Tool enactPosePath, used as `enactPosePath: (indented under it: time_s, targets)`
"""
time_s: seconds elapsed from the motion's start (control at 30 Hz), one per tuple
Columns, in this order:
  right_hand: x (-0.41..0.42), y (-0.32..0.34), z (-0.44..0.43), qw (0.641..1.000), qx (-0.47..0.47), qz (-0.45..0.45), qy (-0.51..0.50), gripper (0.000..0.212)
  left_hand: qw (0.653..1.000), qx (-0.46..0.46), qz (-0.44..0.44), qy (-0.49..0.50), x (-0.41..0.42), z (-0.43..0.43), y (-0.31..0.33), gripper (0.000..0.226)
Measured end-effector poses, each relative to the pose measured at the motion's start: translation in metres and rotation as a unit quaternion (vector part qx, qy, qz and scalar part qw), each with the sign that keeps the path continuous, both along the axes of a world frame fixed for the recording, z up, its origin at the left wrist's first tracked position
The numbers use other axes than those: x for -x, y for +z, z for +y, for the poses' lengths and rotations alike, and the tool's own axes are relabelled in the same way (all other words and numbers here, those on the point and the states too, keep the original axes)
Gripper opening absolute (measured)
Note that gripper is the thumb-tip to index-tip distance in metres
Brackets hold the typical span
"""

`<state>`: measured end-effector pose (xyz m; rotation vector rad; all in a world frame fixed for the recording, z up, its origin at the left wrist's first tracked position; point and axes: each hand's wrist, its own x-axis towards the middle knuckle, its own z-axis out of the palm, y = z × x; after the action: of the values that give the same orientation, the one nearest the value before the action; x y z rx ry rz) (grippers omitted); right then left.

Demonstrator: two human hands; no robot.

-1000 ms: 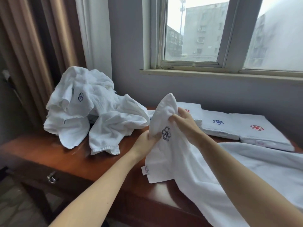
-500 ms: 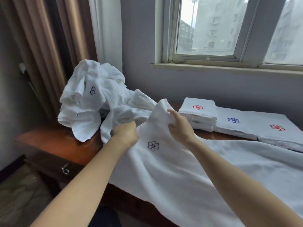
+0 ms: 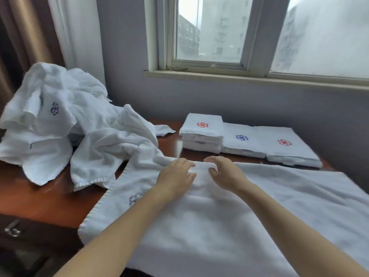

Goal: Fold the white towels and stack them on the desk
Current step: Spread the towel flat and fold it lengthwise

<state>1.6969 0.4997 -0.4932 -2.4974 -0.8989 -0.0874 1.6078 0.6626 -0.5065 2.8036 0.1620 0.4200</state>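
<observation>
**Holding down a spread towel (image 3: 219, 226) at its far edge**

The spread towel is lying flat across the near part of the worktop (image 3: 40, 200). Its near-left corner is hanging over the front edge, and a blurred blue emblem is showing beside the left forearm. Both forearms are reaching forward over the cloth, roughly parallel, palms down.

The left grip (image 3: 175, 176) is resting on the towel with its fingertips bending down at the far edge. Whether it is pinching the cloth cannot be told. The right grip (image 3: 225, 173) is sitting just beside it, arched, with the thumb tucking under curled fingers. Only a narrow gap is left between them, and they are closing on a small ridge of towel bunching up between the two hands.

Beyond the hands, folded towels are lying in a touching row by the wall: a short stack (image 3: 201, 134) with a red flower emblem, a blue-emblem towel (image 3: 242, 143), then a red-emblem towel (image 3: 287, 150). To the left, a heap of unfolded towels (image 3: 60, 120) is slumping on the worktop, one flap touching the spread towel's far-left corner. A drawer handle (image 3: 12, 230) is hanging below the worktop's left front. A window (image 3: 209, 37) is standing above the wall, with a curtain (image 3: 26, 37) at far left.
</observation>
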Motion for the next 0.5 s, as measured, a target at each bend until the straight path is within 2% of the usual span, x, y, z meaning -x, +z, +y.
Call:
enactPosePath:
  time_s: [0.23,0.37,0.5]
  targets:
    - [-0.006,-0.005,-0.086,0.994,0.058,-0.042,-0.087,0.045,0.998,-0.019,0.025,-0.059,-0.049,-0.052,-0.015,0.051]
    - [-0.01,-0.023,-0.105,0.986,0.141,0.034,-0.082,0.054,0.992,-0.058,0.091,-0.059,-0.065,-0.059,-0.024,0.058]
    - [-0.025,-0.032,-0.105,0.988,0.119,0.023,-0.094,0.055,0.992,-0.047,0.085,-0.076,-0.078,-0.049,-0.024,0.061]
